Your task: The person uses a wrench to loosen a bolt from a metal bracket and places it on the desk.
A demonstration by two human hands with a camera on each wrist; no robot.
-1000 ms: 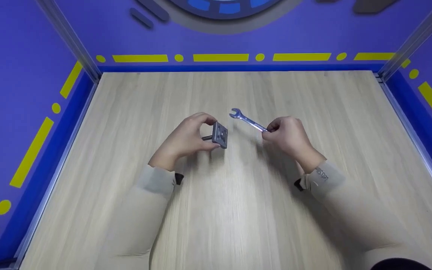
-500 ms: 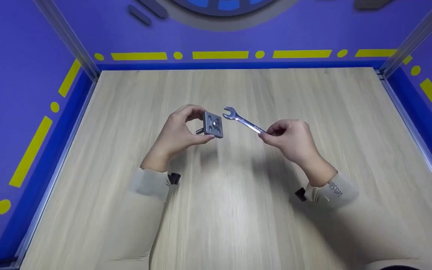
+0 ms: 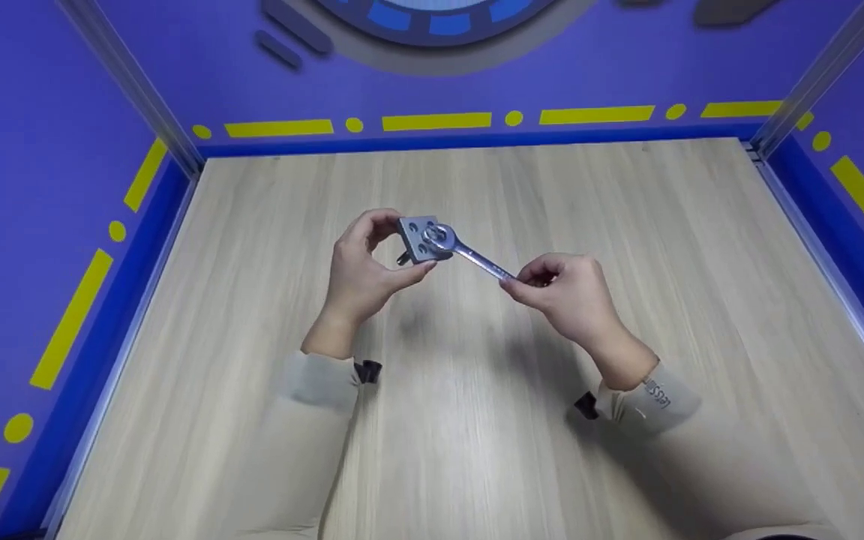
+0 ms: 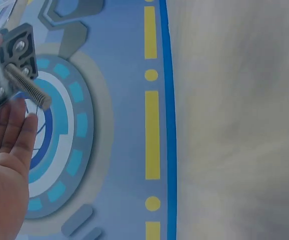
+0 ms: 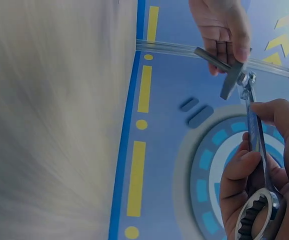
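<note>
A square grey plate [image 3: 411, 227] with several holes is held by its edges between the thumb and fingers of my left hand [image 3: 353, 274]. A threaded bolt [image 4: 32, 89] runs out from the plate's back, on the palm side. My right hand [image 3: 574, 296] pinches a silver combination wrench [image 3: 481, 262] by its shank. The wrench's open end overlaps the bolt head at the middle of the plate's front in the head view. In the right wrist view the wrench's ring end [image 5: 272, 205] lies by my palm, and the bolt head [image 5: 243, 78] shows right at the open end.
Both hands are above a light wooden tabletop [image 3: 439, 435]. Blue panels [image 3: 589, 60] with yellow markings stand at the back and both sides, joined by metal corner posts [image 3: 136, 82]. Black wrist mounts [image 3: 367, 371] show at the sleeves.
The plate has moved up and left and turned its front more toward the head camera. The wrench has moved left, from apart to over the bolt head.
</note>
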